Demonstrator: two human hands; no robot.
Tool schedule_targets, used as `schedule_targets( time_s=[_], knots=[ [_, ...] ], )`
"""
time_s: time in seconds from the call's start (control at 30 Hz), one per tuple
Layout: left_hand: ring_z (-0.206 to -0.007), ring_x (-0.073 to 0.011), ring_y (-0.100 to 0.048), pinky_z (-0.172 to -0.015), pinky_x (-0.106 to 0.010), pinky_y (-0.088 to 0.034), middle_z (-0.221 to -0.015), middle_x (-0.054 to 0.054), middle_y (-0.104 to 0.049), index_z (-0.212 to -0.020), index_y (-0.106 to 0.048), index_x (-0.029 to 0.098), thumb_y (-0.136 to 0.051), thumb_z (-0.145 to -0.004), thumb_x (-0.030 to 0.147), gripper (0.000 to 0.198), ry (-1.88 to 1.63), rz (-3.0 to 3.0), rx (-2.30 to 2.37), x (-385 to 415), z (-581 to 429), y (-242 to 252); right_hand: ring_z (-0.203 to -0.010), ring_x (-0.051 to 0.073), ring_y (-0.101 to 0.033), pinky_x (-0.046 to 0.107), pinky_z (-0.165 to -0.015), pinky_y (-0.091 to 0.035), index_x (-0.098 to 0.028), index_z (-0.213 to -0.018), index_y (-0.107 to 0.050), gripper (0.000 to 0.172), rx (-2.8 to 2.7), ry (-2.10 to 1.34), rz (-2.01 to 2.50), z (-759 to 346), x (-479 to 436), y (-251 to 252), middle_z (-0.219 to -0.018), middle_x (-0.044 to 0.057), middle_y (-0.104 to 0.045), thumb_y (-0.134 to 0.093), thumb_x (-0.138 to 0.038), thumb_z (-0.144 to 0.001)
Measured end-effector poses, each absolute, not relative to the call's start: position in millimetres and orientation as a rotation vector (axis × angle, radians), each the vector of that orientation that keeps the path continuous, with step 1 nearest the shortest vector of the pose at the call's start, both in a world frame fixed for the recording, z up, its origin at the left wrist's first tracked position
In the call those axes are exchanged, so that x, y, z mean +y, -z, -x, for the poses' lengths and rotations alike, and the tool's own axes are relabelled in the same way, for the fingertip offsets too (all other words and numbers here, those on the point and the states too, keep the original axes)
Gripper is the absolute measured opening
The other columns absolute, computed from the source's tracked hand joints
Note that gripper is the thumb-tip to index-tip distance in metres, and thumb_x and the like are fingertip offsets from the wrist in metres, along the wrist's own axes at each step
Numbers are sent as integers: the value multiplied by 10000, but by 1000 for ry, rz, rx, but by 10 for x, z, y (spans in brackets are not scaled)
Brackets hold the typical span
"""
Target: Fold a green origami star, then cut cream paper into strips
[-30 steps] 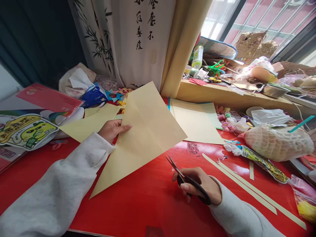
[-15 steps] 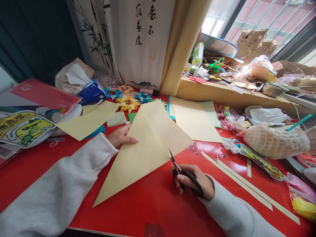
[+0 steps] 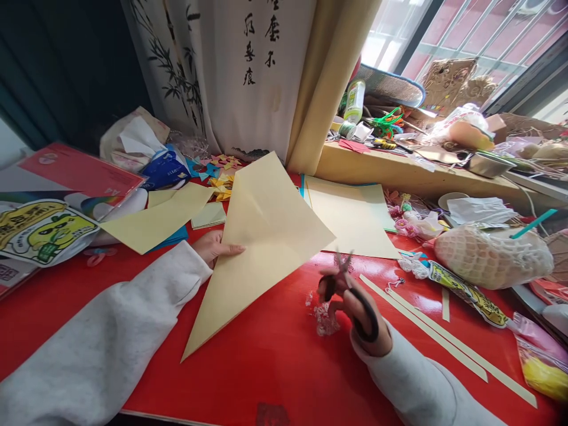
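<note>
My left hand [image 3: 219, 247] grips the left edge of a folded pale-yellow sheet of paper [image 3: 261, 236], thumb on top and the other fingers hidden behind it. The sheet is tilted up off the table, its lower point toward me. To its right, my right hand [image 3: 355, 305] has its fingers in the loops of black-handled scissors [image 3: 343, 267]. The blades are spread and point away from me, slightly blurred, apart from the sheet. Two long narrow paper strips [image 3: 444, 331] lie right of my right hand.
A stack of pale-yellow sheets [image 3: 350, 216] lies at the back of the red table [image 3: 275, 355]. Cut paper [image 3: 164, 216], a tissue pack [image 3: 166, 168] and folded paper stars [image 3: 222, 186] sit left. A netted bundle [image 3: 492, 251] and snack pouch [image 3: 470, 296] are at right.
My left hand has raised the folded sheet and shifted its right corner leftward. My right hand has moved right with the scissors, away from the sheet, and the blades have spread.
</note>
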State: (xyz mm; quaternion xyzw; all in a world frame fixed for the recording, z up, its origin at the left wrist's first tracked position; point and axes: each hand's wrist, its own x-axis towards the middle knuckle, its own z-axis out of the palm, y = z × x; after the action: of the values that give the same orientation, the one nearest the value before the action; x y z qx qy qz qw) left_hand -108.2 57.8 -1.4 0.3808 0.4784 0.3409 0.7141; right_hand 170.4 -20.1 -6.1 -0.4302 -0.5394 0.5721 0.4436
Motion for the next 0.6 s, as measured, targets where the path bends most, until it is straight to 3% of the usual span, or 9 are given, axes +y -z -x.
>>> schedule_targets(
  time_s=[0.17, 0.3, 0.43, 0.5, 0.6],
  knots=[
    [-717, -235, -640, -660, -333, -507, -767, -40, -691, -869, -642, 171, -757, -502, 238, 391, -674, -844, 1064, 549, 1049, -30, -826, 183, -513, 274, -498, -496, -267, -960, -412, 357, -1101, -1209, 1020, -1803, -56, 36, -886, 37, -491, -575, -427, -686],
    [-708, -235, -637, -617, -315, -505, -758, -32, -688, -820, -647, 179, -744, -519, 274, 331, -628, -896, 1070, 512, 989, -4, -654, 156, -562, 304, -500, -523, -248, -891, -451, 348, -1069, -1198, 1210, -1777, -44, 36, -802, 20, -515, -649, -372, -632],
    [-721, -241, -635, -612, -310, -504, -787, -47, -683, -841, -631, 168, -726, -540, 302, 343, -550, -937, 1089, 503, 962, 45, -431, 103, -512, 273, -379, -492, -237, -958, -484, 443, -1046, -1173, 1336, -1732, -50, 89, -642, -39, -486, -694, -347, -584],
    [-745, -247, -635, -624, -319, -503, -825, -53, -677, -1005, -563, 180, -728, -538, 280, 505, -560, -936, 1063, 505, 959, 58, -393, 98, -484, 249, -316, -457, -213, -981, -497, 478, -1038, -1177, 1340, -1732, -37, 111, -560, -67, -434, -698, -360, -573],
    [-738, -244, -637, -618, -350, -502, -866, -46, -668, -1272, -261, 259, -739, -524, 226, 888, -670, -932, 1034, 515, 961, 59, -419, 108, -491, 238, -296, -452, -179, -1006, -509, 540, -1012, -1179, 1361, -1749, -11, 130, -532, -76, -414, -713, -366, -542]
  ],
)
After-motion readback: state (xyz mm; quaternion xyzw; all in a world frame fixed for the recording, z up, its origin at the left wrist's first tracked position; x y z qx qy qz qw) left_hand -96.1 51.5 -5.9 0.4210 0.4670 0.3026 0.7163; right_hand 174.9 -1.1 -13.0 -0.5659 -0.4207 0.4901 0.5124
